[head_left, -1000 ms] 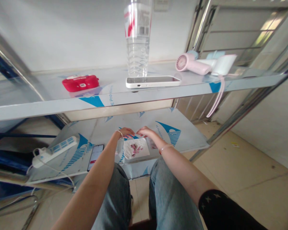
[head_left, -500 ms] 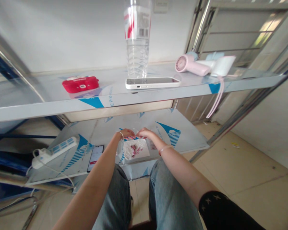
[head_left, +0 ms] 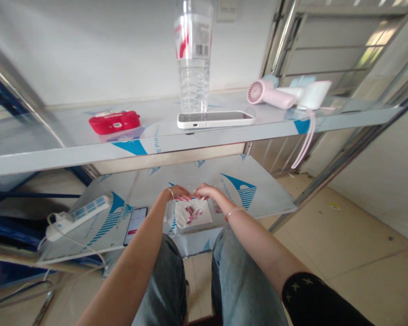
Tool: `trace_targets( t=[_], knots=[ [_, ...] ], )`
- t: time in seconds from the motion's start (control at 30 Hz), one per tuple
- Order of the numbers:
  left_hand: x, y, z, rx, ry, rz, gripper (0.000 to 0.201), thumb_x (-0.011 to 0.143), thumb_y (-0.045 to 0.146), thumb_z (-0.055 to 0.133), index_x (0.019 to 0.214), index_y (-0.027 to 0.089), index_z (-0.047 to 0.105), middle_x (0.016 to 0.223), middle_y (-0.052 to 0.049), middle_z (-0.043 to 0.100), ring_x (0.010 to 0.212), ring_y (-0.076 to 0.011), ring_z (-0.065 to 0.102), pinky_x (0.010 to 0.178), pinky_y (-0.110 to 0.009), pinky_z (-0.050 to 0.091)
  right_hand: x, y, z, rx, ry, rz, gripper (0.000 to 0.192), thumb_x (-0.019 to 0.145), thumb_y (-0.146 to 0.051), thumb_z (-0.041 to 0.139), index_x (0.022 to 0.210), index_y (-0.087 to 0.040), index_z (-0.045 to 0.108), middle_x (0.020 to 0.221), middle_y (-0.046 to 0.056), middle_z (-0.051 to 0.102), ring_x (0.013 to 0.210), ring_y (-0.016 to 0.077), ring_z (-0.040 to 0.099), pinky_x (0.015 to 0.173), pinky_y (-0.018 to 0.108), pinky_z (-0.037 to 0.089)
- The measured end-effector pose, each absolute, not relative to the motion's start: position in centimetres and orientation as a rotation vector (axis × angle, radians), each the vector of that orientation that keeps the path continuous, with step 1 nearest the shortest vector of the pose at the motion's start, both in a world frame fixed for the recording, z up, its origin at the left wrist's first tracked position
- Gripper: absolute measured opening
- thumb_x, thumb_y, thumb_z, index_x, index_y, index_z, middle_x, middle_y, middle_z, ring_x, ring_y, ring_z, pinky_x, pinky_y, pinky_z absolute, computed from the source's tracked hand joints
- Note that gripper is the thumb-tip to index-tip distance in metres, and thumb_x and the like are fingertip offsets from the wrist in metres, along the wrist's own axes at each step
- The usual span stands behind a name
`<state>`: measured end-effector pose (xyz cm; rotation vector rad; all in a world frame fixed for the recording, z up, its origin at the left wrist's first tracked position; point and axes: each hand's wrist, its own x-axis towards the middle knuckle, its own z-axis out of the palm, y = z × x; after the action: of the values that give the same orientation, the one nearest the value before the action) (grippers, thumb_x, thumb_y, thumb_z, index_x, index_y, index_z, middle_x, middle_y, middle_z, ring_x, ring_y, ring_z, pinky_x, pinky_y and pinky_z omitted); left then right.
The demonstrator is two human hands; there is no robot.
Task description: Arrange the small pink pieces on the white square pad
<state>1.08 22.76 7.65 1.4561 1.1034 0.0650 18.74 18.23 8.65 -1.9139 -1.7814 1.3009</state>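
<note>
My left hand [head_left: 180, 193] and my right hand [head_left: 204, 190] meet almost fingertip to fingertip over the lower shelf. Both have their fingers drawn together in a pinch; anything between them is too small to make out. Just below them lies a white, crinkled sheet or shallow tray [head_left: 181, 221]. On it is a loose cluster of small dark red and pink pieces [head_left: 193, 213], which look like beads. Small clear packets or containers seem to lie on either side, partly hidden by my wrists.
On the lower shelf [head_left: 272, 194], a phone [head_left: 134, 225] and a white power strip [head_left: 78, 217] lie to the left. The upper shelf edge holds a red case [head_left: 114, 122], a white-cased phone [head_left: 216, 119], a tall clear bottle [head_left: 194, 63] and a pink handheld fan [head_left: 271, 94].
Both hands stay over the white sheet, with only slight shifts of the fingers. The view has tilted a little; the objects on the shelves have not moved.
</note>
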Motion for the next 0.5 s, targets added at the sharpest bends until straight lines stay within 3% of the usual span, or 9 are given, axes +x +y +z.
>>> trace_targets(
  t=[0.23, 0.5],
  knots=[
    [0.7, 22.8, 8.0, 1.434, 0.981, -0.034, 0.051, 0.050, 0.040, 0.081, 0.095, 0.017, 0.073, 0.107, -0.008, 0.070, 0.098, -0.0199, 0.060, 0.075, -0.024, 0.041, 19.0, 18.1, 8.6, -1.852, -1.726, 1.472, 0.008, 0.077, -0.023, 0.062, 0.077, -0.016, 0.066, 0.079, 0.002, 0.070, 0.072, 0.0121, 0.066, 0.061, 0.018, 0.046],
    [1.3, 21.2, 9.8, 1.394, 0.987, -0.115, 0.027, 0.061, 0.031, 0.075, 0.085, 0.020, 0.074, 0.105, -0.004, 0.070, 0.096, -0.0159, 0.062, 0.071, -0.020, 0.043, 18.9, 17.4, 8.9, -1.829, -1.773, 1.583, 0.011, 0.079, -0.022, 0.063, 0.072, -0.013, 0.064, 0.059, -0.001, 0.063, 0.053, 0.0092, 0.060, 0.059, 0.019, 0.048]
  ],
)
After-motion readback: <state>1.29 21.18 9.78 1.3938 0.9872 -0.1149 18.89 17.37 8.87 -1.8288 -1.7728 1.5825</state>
